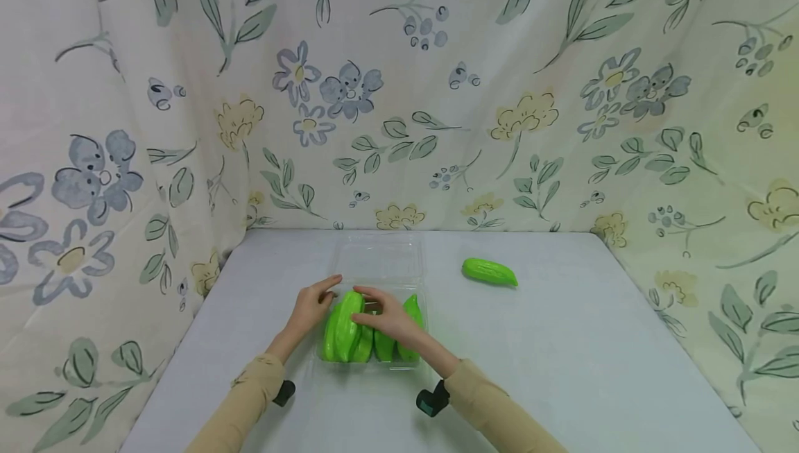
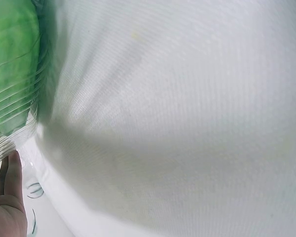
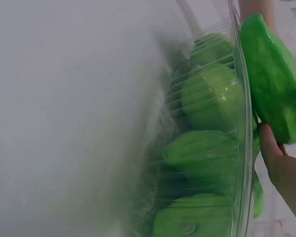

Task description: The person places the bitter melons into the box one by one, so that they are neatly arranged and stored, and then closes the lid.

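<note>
A clear plastic clamshell box (image 1: 406, 366) holds several bright green bitter melons (image 1: 410, 314). My right hand (image 1: 390, 315) pinches one bitter melon (image 1: 347, 334) between thumb and fingers, over the box's left part. In the right wrist view that held melon (image 3: 274, 79) sits above the rim, its pointed end upward in the picture. My left hand (image 1: 312, 307) is at the box's left far corner, fingers extended. The left wrist view shows its fingers (image 2: 13, 173) touching the ribbed clear wall, with green visible through it.
The box's clear lid (image 1: 377, 259) lies folded back on the white table (image 1: 562, 342). Another bitter melon (image 1: 490, 272) lies on the table to the right of the lid. A floral curtain (image 1: 399, 92) hangs behind the table and along its sides.
</note>
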Demonstrator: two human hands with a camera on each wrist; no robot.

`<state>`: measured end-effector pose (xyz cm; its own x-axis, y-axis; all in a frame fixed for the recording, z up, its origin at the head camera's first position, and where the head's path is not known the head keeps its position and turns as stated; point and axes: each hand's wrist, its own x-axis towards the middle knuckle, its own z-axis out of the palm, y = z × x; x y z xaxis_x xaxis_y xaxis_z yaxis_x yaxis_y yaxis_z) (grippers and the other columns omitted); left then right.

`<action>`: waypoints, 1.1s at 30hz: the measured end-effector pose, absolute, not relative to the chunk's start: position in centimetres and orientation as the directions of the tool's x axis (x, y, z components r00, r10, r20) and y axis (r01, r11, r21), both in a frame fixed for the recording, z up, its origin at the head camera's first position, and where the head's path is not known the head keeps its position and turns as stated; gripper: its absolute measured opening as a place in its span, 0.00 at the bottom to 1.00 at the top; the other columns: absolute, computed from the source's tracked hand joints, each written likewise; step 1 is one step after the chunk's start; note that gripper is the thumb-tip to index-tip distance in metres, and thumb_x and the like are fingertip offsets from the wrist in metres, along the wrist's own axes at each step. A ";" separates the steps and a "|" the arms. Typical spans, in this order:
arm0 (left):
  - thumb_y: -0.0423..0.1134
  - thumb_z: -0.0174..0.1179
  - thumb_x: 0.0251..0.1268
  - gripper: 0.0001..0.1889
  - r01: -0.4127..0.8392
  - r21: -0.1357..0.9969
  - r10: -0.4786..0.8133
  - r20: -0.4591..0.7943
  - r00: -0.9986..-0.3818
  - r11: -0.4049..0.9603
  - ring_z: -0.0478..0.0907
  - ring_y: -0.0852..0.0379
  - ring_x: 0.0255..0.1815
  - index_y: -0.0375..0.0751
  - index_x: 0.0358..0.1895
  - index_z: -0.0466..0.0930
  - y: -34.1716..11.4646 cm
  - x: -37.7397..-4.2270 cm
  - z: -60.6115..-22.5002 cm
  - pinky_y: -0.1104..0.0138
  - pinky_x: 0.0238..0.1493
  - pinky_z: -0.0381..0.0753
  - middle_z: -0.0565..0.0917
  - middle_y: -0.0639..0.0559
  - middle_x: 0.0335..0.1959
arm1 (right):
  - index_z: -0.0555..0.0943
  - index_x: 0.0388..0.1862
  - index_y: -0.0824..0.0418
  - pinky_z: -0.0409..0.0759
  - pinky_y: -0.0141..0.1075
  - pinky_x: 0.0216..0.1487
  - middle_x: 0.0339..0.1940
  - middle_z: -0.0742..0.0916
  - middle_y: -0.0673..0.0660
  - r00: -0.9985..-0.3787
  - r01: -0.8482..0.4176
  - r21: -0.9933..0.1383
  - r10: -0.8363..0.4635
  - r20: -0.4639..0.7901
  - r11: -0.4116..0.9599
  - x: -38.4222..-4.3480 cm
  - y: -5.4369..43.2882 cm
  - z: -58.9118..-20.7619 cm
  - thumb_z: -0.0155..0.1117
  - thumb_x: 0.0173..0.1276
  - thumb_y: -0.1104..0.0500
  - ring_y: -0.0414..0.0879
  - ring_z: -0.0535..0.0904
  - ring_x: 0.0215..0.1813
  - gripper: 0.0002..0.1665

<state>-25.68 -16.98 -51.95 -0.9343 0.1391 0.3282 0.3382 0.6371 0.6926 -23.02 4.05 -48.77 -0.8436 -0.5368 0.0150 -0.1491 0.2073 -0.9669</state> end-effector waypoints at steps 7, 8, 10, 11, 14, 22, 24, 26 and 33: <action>0.20 0.54 0.61 0.21 0.364 0.688 0.152 0.349 -0.925 0.628 0.84 0.49 0.35 0.32 0.58 0.77 -17.0 -25.8 -52.1 0.74 0.26 0.73 0.78 0.37 0.59 | 0.65 0.71 0.50 0.79 0.43 0.54 0.66 0.74 0.60 -0.865 -0.178 -0.952 -0.501 0.031 0.249 -22.9 3.5 -49.0 0.63 0.66 0.53 0.55 0.76 0.60 0.35; 0.20 0.54 0.61 0.21 0.369 0.687 0.155 0.354 -0.922 0.626 0.84 0.48 0.35 0.32 0.58 0.77 -17.1 -25.8 -52.1 0.74 0.25 0.72 0.78 0.37 0.59 | 0.65 0.71 0.50 0.79 0.44 0.53 0.65 0.75 0.61 -0.872 -0.179 -0.951 -0.489 0.034 0.254 -22.8 3.5 -49.0 0.63 0.66 0.53 0.56 0.76 0.60 0.35; 0.20 0.54 0.61 0.20 0.378 0.687 0.159 0.362 -0.918 0.620 0.84 0.48 0.34 0.31 0.58 0.77 -17.1 -25.7 -52.1 0.74 0.24 0.71 0.78 0.37 0.58 | 0.65 0.71 0.50 0.79 0.44 0.52 0.63 0.76 0.62 -0.885 -0.180 -0.946 -0.464 0.036 0.270 -22.7 3.4 -49.0 0.64 0.65 0.53 0.56 0.77 0.60 0.36; 0.20 0.53 0.61 0.20 0.382 0.686 0.162 0.365 -0.917 0.619 0.84 0.48 0.33 0.31 0.57 0.77 -17.1 -25.8 -52.1 0.74 0.23 0.71 0.78 0.36 0.58 | 0.65 0.70 0.50 0.80 0.44 0.52 0.63 0.76 0.62 -0.891 -0.174 -0.944 -0.453 0.030 0.279 -22.7 3.3 -49.0 0.64 0.65 0.52 0.56 0.77 0.60 0.35; 0.20 0.53 0.61 0.20 0.381 0.685 0.161 0.364 -0.917 0.621 0.83 0.49 0.32 0.31 0.57 0.77 -17.1 -25.7 -52.0 0.74 0.23 0.70 0.78 0.36 0.58 | 0.68 0.69 0.54 0.81 0.43 0.50 0.62 0.77 0.61 -0.898 -0.180 -0.940 -0.439 0.036 0.290 -22.6 3.3 -49.2 0.64 0.65 0.52 0.56 0.77 0.59 0.34; 0.21 0.54 0.61 0.20 0.358 0.682 0.147 0.349 -0.926 0.637 0.77 0.58 0.26 0.33 0.57 0.77 -17.0 -25.7 -51.9 0.74 0.24 0.71 0.79 0.38 0.58 | 0.70 0.66 0.54 0.81 0.42 0.49 0.61 0.78 0.61 -0.896 -0.210 -0.932 -0.439 0.063 0.295 -22.4 3.3 -49.1 0.63 0.66 0.52 0.56 0.78 0.58 0.30; 0.21 0.54 0.61 0.20 0.356 0.683 0.145 0.348 -0.926 0.637 0.75 0.60 0.24 0.33 0.57 0.77 -17.0 -25.7 -52.0 0.74 0.23 0.71 0.79 0.38 0.58 | 0.70 0.66 0.53 0.81 0.41 0.48 0.61 0.78 0.61 -0.896 -0.212 -0.931 -0.439 0.064 0.298 -22.3 3.3 -49.1 0.63 0.66 0.52 0.56 0.78 0.57 0.30; 0.21 0.54 0.61 0.20 0.355 0.682 0.144 0.347 -0.927 0.639 0.75 0.61 0.24 0.32 0.57 0.77 -17.1 -25.8 -52.1 0.74 0.23 0.71 0.79 0.38 0.58 | 0.70 0.66 0.53 0.81 0.41 0.49 0.61 0.78 0.61 -0.896 -0.214 -0.929 -0.440 0.064 0.302 -22.2 3.3 -49.1 0.63 0.66 0.52 0.56 0.78 0.57 0.30; 0.20 0.54 0.61 0.20 0.358 0.684 0.144 0.350 -0.925 0.636 0.79 0.55 0.28 0.32 0.57 0.77 -17.1 -25.8 -52.2 0.74 0.24 0.71 0.79 0.38 0.58 | 0.70 0.67 0.53 0.81 0.43 0.49 0.61 0.79 0.61 -0.896 -0.225 -0.932 -0.435 0.083 0.285 -22.1 3.3 -49.2 0.62 0.67 0.53 0.56 0.78 0.57 0.29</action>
